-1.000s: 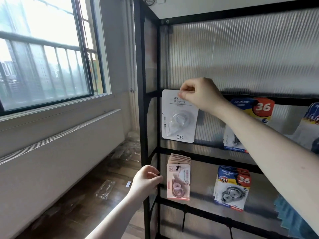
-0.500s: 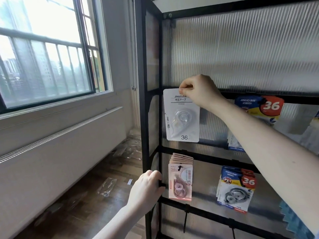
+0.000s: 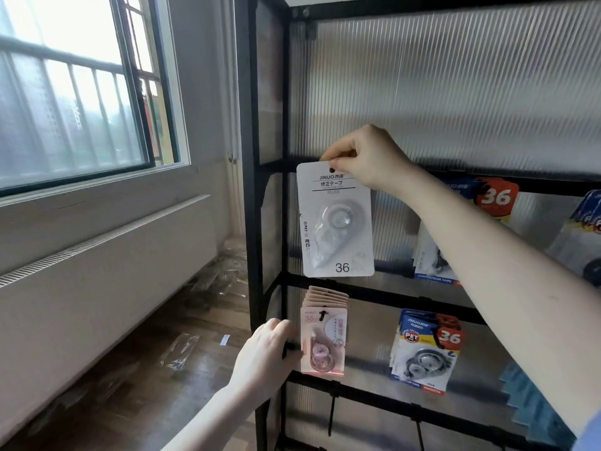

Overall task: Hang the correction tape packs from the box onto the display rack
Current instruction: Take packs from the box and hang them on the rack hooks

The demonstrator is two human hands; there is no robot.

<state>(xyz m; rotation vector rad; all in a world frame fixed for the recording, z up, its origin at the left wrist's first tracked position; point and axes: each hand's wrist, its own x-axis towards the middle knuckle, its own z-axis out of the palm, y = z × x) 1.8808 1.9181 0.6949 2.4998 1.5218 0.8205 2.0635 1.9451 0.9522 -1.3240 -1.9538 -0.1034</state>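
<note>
Mid-task: right hand (image 3: 367, 157) pinching white pack (image 3: 336, 219) at centre-frame rail, unhooked yet; left hand (image 3: 265, 353) gripping rack post (image 3: 252, 222); pink stack (image 3: 323, 336), blue packs (image 3: 426, 346) hung; box unseen.

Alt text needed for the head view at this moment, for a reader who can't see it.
A right hand pinches the top of a white correction tape pack against a black display rack. The left hand grips the rack's post beside a stack of pink packs; blue packs hang further right.
</note>
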